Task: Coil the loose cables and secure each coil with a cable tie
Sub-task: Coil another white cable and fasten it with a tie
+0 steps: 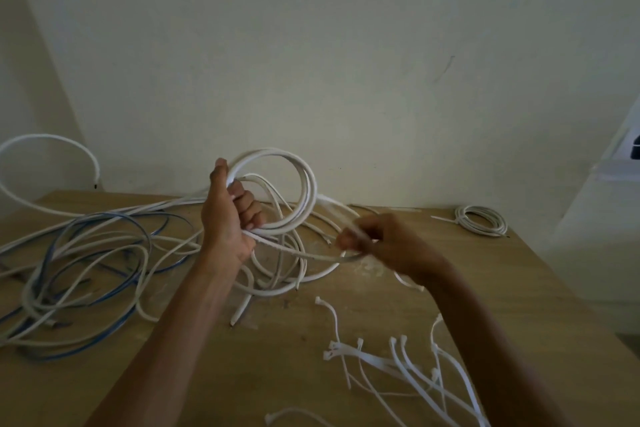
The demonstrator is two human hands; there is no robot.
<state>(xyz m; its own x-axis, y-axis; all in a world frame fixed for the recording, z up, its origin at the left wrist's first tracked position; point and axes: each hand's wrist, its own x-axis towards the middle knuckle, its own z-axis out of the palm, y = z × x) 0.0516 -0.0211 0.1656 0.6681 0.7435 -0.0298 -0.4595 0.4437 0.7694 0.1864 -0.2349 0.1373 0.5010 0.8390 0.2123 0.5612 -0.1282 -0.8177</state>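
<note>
Wooden table (519,288): it is carrying all the things and is standing against a pale wall.
Loose cables (86,270): white and blue ones are lying tangled on the left part of the table, and one white loop is rising past its left back edge.
Left hand (228,218): it is staying above the middle of the table, with its fingers curling tightly round one side of the coil.
White cable coil (308,191): it is standing upright in the left hand, above the middle of the table.
Cable tie (311,253): it is running from under the left hand to the right hand, just over the table.
Right hand (381,243): it is blurred, but its fingers are curling and pinching the cable tie's end, right of the table's middle.
Spare cable ties (398,364): they are lying scattered on the near right part of the table.
Tied coil (481,220): it is lying flat at the far right corner of the table.
</note>
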